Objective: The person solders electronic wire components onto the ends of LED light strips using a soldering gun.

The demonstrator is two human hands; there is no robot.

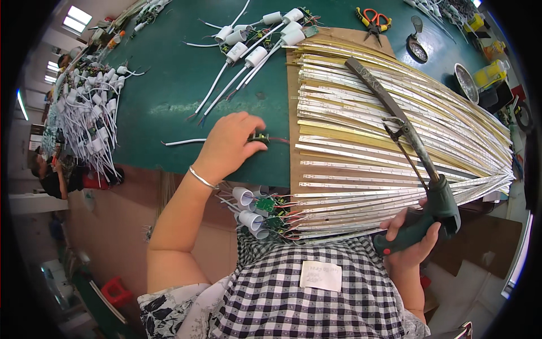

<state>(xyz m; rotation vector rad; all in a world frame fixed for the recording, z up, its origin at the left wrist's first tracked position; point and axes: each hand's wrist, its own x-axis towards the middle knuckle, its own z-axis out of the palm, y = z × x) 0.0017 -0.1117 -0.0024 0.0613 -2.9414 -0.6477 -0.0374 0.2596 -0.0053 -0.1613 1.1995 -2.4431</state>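
My left hand [227, 146] rests on the green table with thumb and fingers curled in a pinch around a small circuit board [259, 138]. A white cable [185, 142] runs out to the left of that hand, and thin reddish wires [278, 139] lead right toward the LED strips. In my right hand [415, 244] is the dark green handle of a soldering gun [443, 206], gripped at the lower right. Its long dark shaft slants up and left over the silvery LED strips [361, 147], which fan out on brown cardboard.
Near my apron, white lamp caps [244, 196] and green boards [265, 204] are wired to strips. More white caps with cables [255, 56] lie ahead; a large heap [93, 113] is at left. Pliers [374, 24], a metal bowl [466, 83] and a yellow bottle [490, 74] stand beyond.
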